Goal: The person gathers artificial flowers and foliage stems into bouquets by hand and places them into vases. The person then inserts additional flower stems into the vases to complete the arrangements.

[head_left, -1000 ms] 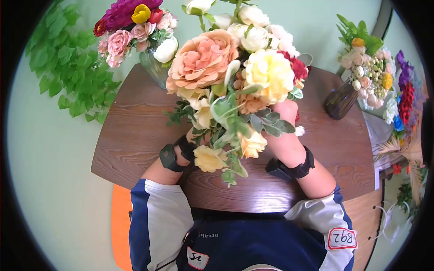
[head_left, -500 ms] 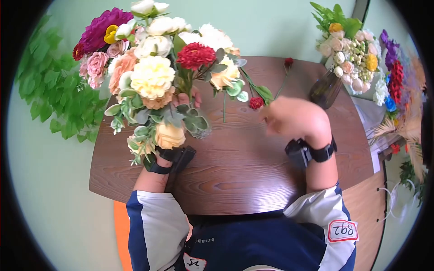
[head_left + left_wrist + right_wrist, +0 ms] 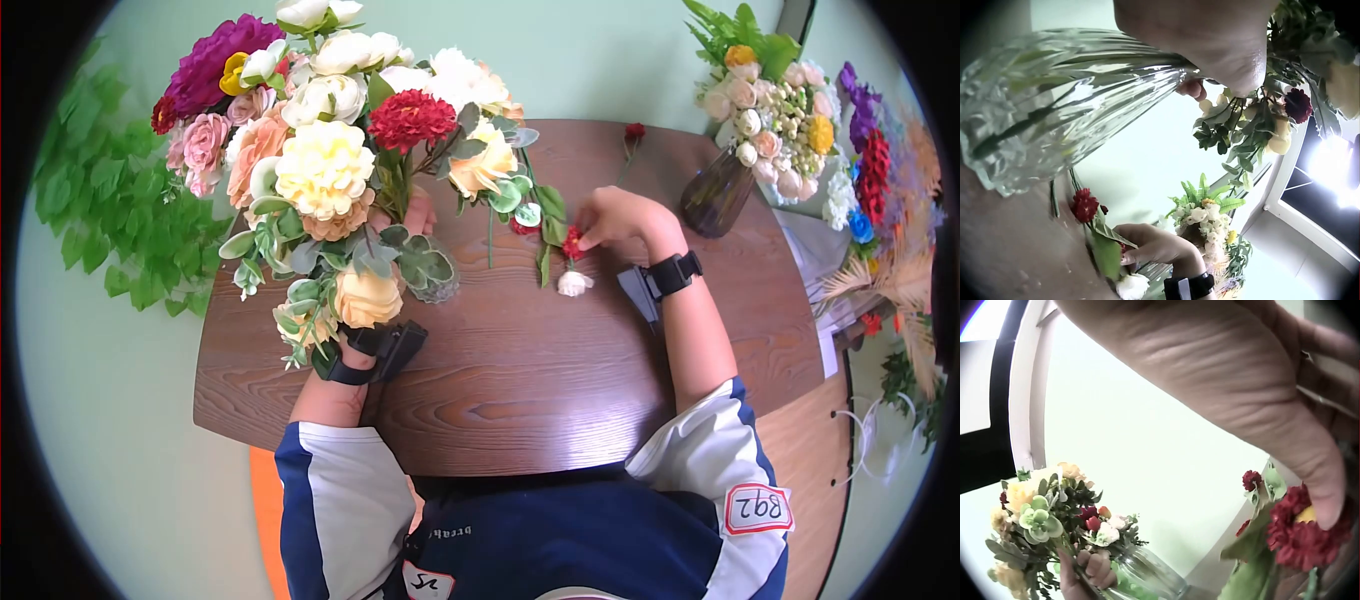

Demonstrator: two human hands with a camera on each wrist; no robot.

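My left hand (image 3: 418, 212) grips the neck of a clear glass vase (image 3: 1079, 106), with its fingers curled round it. Stems show through the glass. Above the hand spreads a full bouquet of cream, peach and white blooms (image 3: 325, 170), with a red flower (image 3: 412, 120) among them; it covers much of the vase in the head view. To the right, my right hand (image 3: 630, 222) reaches low over the table and pinches a red flower (image 3: 1300, 531), the thumb pressed on its yellow centre. Green leaves (image 3: 1250, 556) and a white bloom (image 3: 574, 284) lie close by it.
A dark vase (image 3: 722, 190) of pale flowers stands at the table's right. Another red flower (image 3: 634, 131) lies toward the back edge of the brown table (image 3: 520, 390). Behind the bouquet at left are purple and pink blooms (image 3: 213, 65), and leafy greenery (image 3: 110, 200) hangs on the wall.
The bouquet has moved left, carried by my left hand. My right hand has left it, swung right and come down onto the red flower on the table.
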